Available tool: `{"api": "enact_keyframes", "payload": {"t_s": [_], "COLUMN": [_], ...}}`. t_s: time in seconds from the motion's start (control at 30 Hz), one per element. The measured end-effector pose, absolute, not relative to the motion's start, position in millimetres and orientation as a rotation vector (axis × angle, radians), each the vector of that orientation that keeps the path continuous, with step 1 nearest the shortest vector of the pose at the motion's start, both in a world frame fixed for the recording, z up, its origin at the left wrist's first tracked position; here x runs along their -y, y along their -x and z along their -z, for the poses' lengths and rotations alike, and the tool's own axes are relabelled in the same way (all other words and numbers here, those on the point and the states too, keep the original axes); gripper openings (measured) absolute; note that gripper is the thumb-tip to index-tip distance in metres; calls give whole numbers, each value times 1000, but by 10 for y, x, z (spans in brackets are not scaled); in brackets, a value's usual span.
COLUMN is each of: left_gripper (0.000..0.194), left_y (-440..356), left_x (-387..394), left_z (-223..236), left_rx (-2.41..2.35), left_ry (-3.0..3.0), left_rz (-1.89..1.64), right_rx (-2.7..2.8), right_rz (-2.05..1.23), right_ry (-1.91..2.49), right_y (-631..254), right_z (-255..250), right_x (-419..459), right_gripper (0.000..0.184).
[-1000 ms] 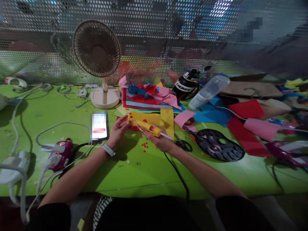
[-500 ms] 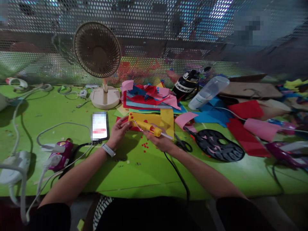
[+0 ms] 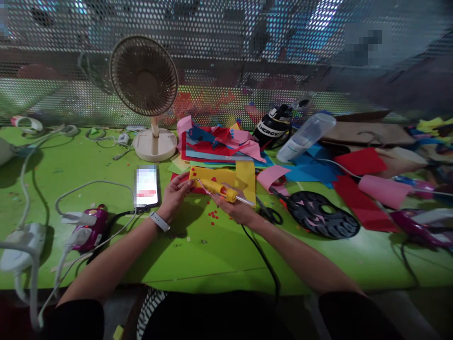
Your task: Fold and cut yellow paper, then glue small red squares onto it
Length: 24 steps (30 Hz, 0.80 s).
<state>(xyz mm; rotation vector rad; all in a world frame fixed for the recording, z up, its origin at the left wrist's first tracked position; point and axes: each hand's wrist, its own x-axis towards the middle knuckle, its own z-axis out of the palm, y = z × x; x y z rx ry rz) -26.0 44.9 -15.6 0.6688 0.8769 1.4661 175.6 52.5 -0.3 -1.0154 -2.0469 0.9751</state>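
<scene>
A yellow hot glue gun [image 3: 217, 188] is gripped in my right hand [image 3: 231, 208], its nozzle pointing left and a clear glue stick [image 3: 245, 201] sticking out of its rear end. My left hand [image 3: 176, 192] has thumb and fingertips pinched together close to the nozzle. Whatever lies between those fingertips is too small to make out. Yellow paper [image 3: 246, 177] lies behind and under the gun, with red paper [image 3: 181, 178] by my left fingers. Small red paper squares [image 3: 213, 216] are scattered on the green table [image 3: 198, 259] in front of the gun.
A phone [image 3: 146, 186] and a fan [image 3: 155, 144] stand left of my hands. Coloured paper [image 3: 212, 154] is piled behind. Scissors [image 3: 272, 216], a black palette-shaped tray [image 3: 320, 215], a clear bottle [image 3: 306, 137] and a black bottle [image 3: 272, 126] are rightward. A black cord [image 3: 260, 255] crosses the front edge.
</scene>
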Motion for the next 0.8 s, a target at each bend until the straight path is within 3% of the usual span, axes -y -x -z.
{"api": "enact_keyframes", "payload": {"t_s": [0.4,0.8], "left_gripper": [52,49], "left_y": [258,267], "left_x": [-439,-456], "left_z": [148,178], "left_rx": [-858,-866], "left_ry": [-707,-690], "left_rz": [-1476,-1472], "right_rx": [1910,1936], "right_rz": [-1100,-997], "right_ry": [1035,1069], "right_y": [-1746,-1736], "right_z": [-203,-135], "right_x": [-443,-468], "right_gripper": [24,21]}}
